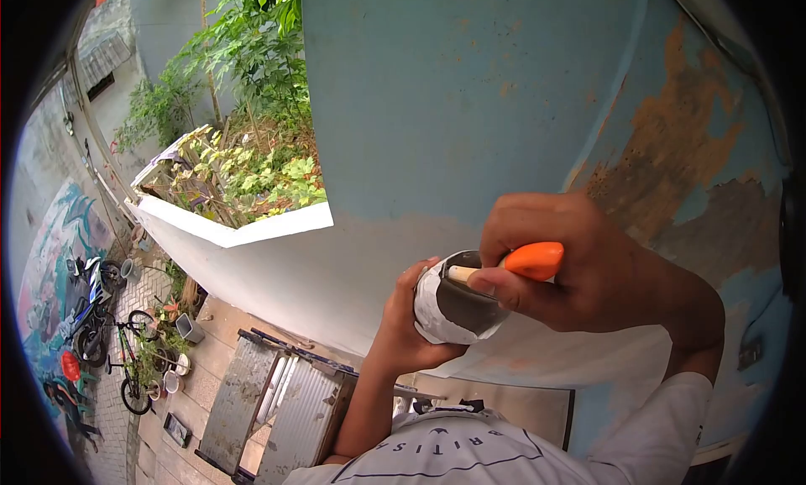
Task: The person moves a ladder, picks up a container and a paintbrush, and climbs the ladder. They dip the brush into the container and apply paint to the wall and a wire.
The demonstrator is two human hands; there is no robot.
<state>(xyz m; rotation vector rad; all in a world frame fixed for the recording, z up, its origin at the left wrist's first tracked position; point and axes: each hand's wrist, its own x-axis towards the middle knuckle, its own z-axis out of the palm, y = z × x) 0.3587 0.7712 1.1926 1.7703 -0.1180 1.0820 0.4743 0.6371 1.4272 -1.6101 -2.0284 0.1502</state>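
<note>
My left hand (401, 317) is wrapped round a paint container (431, 307) with white paint smeared over its outside and a dark grey inside. Tilted in front of my chest, its mouth faces up towards me. Above the mouth, my right hand (588, 250) is closed round a paintbrush (535, 260) with an orange handle end and a pale lower part. That pale part reaches to the container's rim, and the bristles are hidden.
A blue wall (470, 90) with peeling patches rises ahead, whitish along its lower part. Left of it runs a low white parapet (227, 233) with plants (269, 166) beyond. Below stand a metal scaffold platform (294, 409), flowerpots (174, 382), a bicycle (126, 359) and a motorcycle (92, 309).
</note>
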